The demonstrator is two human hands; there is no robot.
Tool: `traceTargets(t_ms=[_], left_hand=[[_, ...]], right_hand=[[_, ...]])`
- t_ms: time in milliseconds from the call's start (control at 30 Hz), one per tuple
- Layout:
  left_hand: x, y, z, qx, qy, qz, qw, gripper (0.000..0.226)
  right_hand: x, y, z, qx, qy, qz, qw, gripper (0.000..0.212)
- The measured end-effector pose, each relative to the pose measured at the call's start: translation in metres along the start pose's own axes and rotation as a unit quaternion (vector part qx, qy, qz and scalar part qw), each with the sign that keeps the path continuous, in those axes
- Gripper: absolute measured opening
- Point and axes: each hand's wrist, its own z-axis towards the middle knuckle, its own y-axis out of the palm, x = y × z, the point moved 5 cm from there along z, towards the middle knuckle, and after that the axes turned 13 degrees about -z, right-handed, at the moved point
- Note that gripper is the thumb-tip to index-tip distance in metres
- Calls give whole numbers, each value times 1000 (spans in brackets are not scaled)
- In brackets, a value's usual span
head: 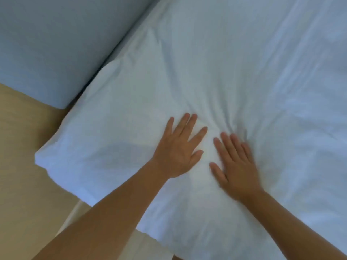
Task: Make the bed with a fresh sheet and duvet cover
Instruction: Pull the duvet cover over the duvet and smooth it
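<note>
Left grip (178, 149) and blurred right grip (237, 166) lie flat on bedding (225, 72).

soft bluish daylight, slight blur

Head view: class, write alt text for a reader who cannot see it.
The left hand and right hand press flat, fingers spread, on puffy white bedding near its corner. A grey-blue padded panel lies beyond it.

Matt white creased cloth duvet (225, 72), smooth pale padded headboard (56, 44)
</note>
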Motion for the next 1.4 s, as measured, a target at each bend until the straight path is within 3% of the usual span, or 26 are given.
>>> traceTargets(t_ms=[100, 200, 333, 400, 467, 533, 633, 700, 800, 900, 1000, 1033, 1067, 1133, 1200, 1233, 1300, 1400], left_hand=[[19, 30, 22, -7, -71, 4, 997, 62], [42, 43, 50, -2, -162, -8, 987, 70], [76, 47, 97, -34, -205, -30, 978, 82], [102, 47, 118, -16, -126, -38, 991, 74], [144, 52, 130, 13, 25, -15, 1000, 61], [183, 66, 133, -20, 165, 1, 986, 52], [187, 74, 160, -90, 251, 27, 963, 53], [138, 54, 194, -57, 199, 73, 976, 58], [7, -4, 230, -13, -35, 103, 994, 73], [-108, -48, 227, -24, -214, 111, 970, 65], [-159, -80, 240, 14, -375, 44, 926, 60], [-157, -89, 254, 35, -353, 47, 934, 57], [-147, -96, 271, 76, -271, 75, 957, 55], [-104, -100, 308, 120, -45, 87, 988, 57], [-60, -82, 333, 24, 132, 57, 989, 59], [-50, -71, 342, -32, 164, 59, 984, 59], [-69, -58, 364, -90, 100, 73, 988, 60], [-143, -62, 392, -66, -150, 39, 986, 65]], right_hand=[[116, 13, -75, -45, 162, -44, 985, 71], [172, 19, -113, -78, 293, -19, 953, 75], [174, 20, -103, -47, 267, 1, 962, 71], [176, 15, -86, -27, 181, 10, 983, 69], [195, 9, -65, -6, 118, 18, 993, 66], [224, -1, -40, 7, 101, 22, 995, 63], [250, -11, 2, 20, 78, 12, 997, 60], [250, -12, 24, 20, 71, 20, 997, 62], [237, -12, 52, 26, 58, 27, 998, 62], [207, -12, 86, 25, 65, 43, 997, 62], [172, -15, 132, 28, 59, 62, 996, 62], [163, -16, 147, 24, 48, 61, 997, 62], [154, -20, 164, 23, 40, 60, 997, 62], [144, -29, 199, 35, 43, 57, 997, 62], [140, -34, 231, 48, 59, 58, 995, 63], [140, -36, 246, 50, 64, 58, 995, 64], [145, -38, 269, 56, 61, 37, 996, 64], [169, -39, 291, 33, 88, -3, 996, 69]])
